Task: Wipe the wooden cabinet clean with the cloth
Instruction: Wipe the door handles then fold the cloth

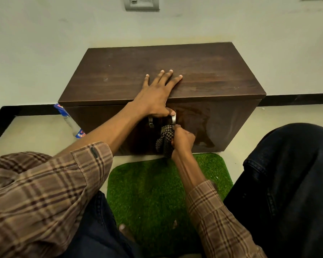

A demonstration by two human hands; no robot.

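A low dark wooden cabinet (pixel 203 71) stands against the white wall. My left hand (pixel 157 94) lies flat on its top near the front edge, fingers spread, thumb hooked over the edge by the metal handles (pixel 151 122). My right hand (pixel 182 139) is closed on a bunched checkered cloth (pixel 164 141), pressing it against the cabinet's front face just below the handles. The front panel to the right of the cloth looks glossy and streaked.
A green artificial-grass mat (pixel 157 192) lies on the floor in front of the cabinet, between my knees in dark jeans. A plastic spray bottle (pixel 71 121) lies on the floor at the cabinet's left side. A wall socket (pixel 141 2) sits above.
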